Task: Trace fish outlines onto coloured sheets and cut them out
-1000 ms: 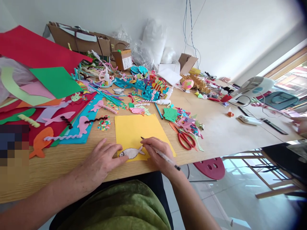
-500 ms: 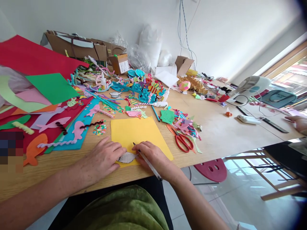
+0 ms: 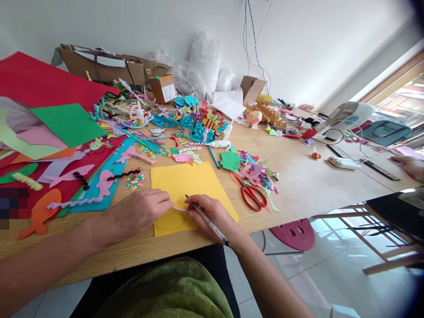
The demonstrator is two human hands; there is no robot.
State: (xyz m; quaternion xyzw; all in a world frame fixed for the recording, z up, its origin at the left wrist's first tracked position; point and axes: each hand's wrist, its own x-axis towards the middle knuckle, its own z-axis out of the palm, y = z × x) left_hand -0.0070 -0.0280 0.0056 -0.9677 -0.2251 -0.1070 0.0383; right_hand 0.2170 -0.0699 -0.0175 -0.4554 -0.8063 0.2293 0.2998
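Observation:
A yellow sheet (image 3: 182, 181) lies at the table's front edge before me. On its lower part shows a drawn outline, pointed-oval like a fish body. Just above that outline is a white paper fish cutout (image 3: 180, 209), tilted up so that I see it nearly edge-on. My left hand (image 3: 145, 206) pinches its left end, fingers closed. My right hand (image 3: 207, 214) holds a clear-barrelled pen (image 3: 213, 227), its dark tip pointing away from me; the right fingers are at the cutout's other end. Red-handled scissors (image 3: 252, 196) rest right of the sheet.
Green paper pieces (image 3: 230, 160) and coloured scraps (image 3: 253, 170) lie behind the scissors. A blue pen (image 3: 213, 157) is beyond the sheet. Felt fish, including an orange one (image 3: 44, 212), and coloured sheets cover the left side. Another person's hand (image 3: 410, 165) is at far right.
The white paper fish has been lifted from lying flat on the yellow sheet and tilted up, uncovering the drawn outline. My left hand has changed from pressing flat to pinching.

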